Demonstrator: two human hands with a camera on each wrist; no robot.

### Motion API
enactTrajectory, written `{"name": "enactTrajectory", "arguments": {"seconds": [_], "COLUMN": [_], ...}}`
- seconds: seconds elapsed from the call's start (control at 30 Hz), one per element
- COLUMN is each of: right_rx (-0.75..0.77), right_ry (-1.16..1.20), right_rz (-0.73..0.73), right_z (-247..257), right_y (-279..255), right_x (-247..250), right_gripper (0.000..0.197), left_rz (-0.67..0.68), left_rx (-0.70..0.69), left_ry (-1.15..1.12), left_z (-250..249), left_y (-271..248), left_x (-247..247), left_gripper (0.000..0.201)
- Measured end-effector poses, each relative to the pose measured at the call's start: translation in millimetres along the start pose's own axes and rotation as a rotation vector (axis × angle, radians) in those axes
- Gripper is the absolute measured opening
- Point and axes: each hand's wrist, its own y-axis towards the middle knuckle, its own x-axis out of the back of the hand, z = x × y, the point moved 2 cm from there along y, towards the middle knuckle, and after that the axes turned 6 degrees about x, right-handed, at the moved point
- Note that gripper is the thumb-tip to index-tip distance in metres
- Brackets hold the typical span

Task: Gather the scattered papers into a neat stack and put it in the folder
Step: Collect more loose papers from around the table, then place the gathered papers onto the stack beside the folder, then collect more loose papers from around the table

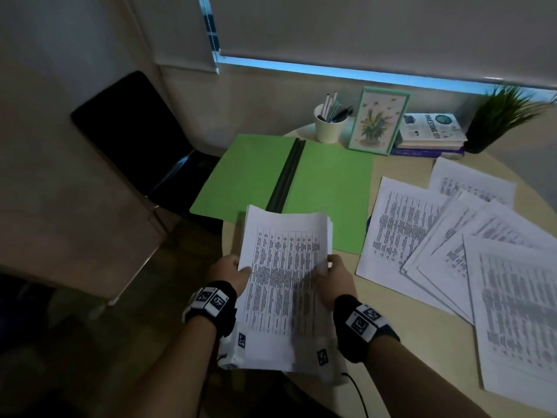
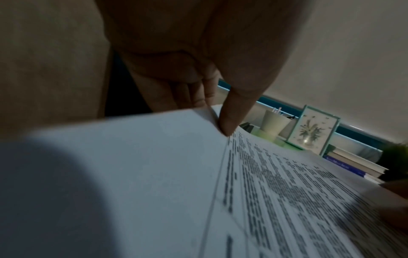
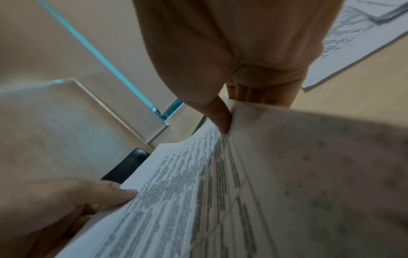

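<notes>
I hold a stack of printed papers (image 1: 284, 276) upright-tilted above the table's near edge, in front of the open green folder (image 1: 325, 191). My left hand (image 1: 233, 274) grips the stack's left edge, thumb on the top sheet (image 2: 227, 125) and fingers behind. My right hand (image 1: 333, 274) grips the right edge the same way, thumb (image 3: 222, 118) on the front. More printed sheets (image 1: 452, 236) lie fanned out on the table to the right. The stack's sheets (image 3: 198, 200) are nearly aligned, with slight offsets at the top right corner.
At the back of the round table (image 1: 391, 327) stand a pen cup (image 1: 330, 125), a framed plant picture (image 1: 378, 122), stacked books (image 1: 431, 134) and a potted plant (image 1: 500, 116). A black chair (image 1: 129, 137) stands left of the table.
</notes>
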Motion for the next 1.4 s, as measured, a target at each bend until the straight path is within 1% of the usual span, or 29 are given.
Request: {"name": "enactTrajectory", "arguments": {"seconds": [0.1, 0.17, 0.2, 0.23, 0.27, 0.3, 0.33, 0.4, 0.43, 0.53, 0.63, 0.67, 0.73, 0.77, 0.83, 0.9, 1.0, 1.07, 1.2, 1.27, 1.33, 1.4], "right_rx": [-0.016, -0.007, -0.002, 0.006, 0.021, 0.027, 0.025, -0.002, -0.013, -0.005, -0.031, -0.042, -0.047, -0.036, -0.031, -0.044, -0.047, -0.064, -0.122, -0.168, -0.216, -0.265], "right_ry": [-0.055, -0.137, -0.181, -0.206, -0.205, -0.181, -0.134, -0.063, -0.062, -0.061, -0.016, -0.014, -0.007, -0.016, -0.021, 0.035, 0.091, 0.108, 0.139, 0.157, 0.148, 0.087], "right_rz": [-0.027, -0.057, -0.085, -0.128, -0.168, -0.171, -0.140, -0.039, -0.009, -0.021, -0.007, -0.010, -0.026, -0.022, -0.032, -0.075, -0.132, -0.185, -0.315, -0.377, -0.438, -0.465], "right_z": [-6, -8, -8, -9, -9, -8, -7, -4, -3, -2, -1, -1, 1, 2, 1, -5, -26, -45, -105, -140, -174, -207], "right_y": [-4, -4, -4, -4, -3, -3, -4, -5, -7, -9, -3, 0, 3, 4, 4, 1, -4, -11, -23, -30, -36, -37], "right_x": [-9, -10, -9, -9, -8, -9, -13, -24, -29, -33, -23, -18, -4, 3, 19, 40, 74, 102, 173, 213, 252, 282], "right_gripper": [0.036, 0.037, 0.037, 0.037, 0.036, 0.035, 0.038, 0.052, 0.056, 0.051, 0.052, 0.050, 0.039, 0.038, 0.049, 0.054, 0.048, 0.043, 0.031, 0.030, 0.030, 0.033], "left_rz": [-0.004, -0.027, -0.041, -0.052, -0.044, -0.034, -0.011, 0.004, -0.001, -0.009, -0.025, -0.034, -0.071, -0.097, -0.142, -0.131, -0.021, 0.075, 0.234, 0.299, 0.335, 0.346], "left_rx": [0.042, 0.071, 0.081, 0.080, 0.082, 0.065, 0.060, 0.036, 0.033, 0.065, 0.081, 0.073, 0.048, 0.023, -0.063, -0.159, -0.300, -0.351, -0.386, -0.396, -0.403, -0.408], "left_ry": [0.026, 0.024, -0.002, -0.025, -0.047, -0.066, -0.075, -0.085, -0.081, -0.061, -0.067, -0.069, -0.072, -0.083, -0.115, -0.141, -0.155, -0.152, -0.114, -0.085, -0.014, 0.072], "left_z": [12, 16, 18, 17, 16, 15, 13, 9, 8, 9, 5, 0, -13, -22, -47, -76, -123, -152, -200, -220, -239, -255], "left_y": [0, -3, -4, -6, -7, -7, -7, -3, -1, 4, -2, -6, -14, -20, -33, -48, -72, -89, -119, -134, -146, -153], "left_x": [-1, 0, 0, 1, 2, 1, 0, -5, -8, -13, -8, -6, -2, -1, -2, -13, -46, -76, -137, -165, -191, -216], "left_gripper": [0.023, 0.016, 0.020, 0.031, 0.040, 0.045, 0.046, 0.045, 0.049, 0.059, 0.057, 0.057, 0.058, 0.060, 0.065, 0.069, 0.068, 0.066, 0.064, 0.064, 0.066, 0.070]}}
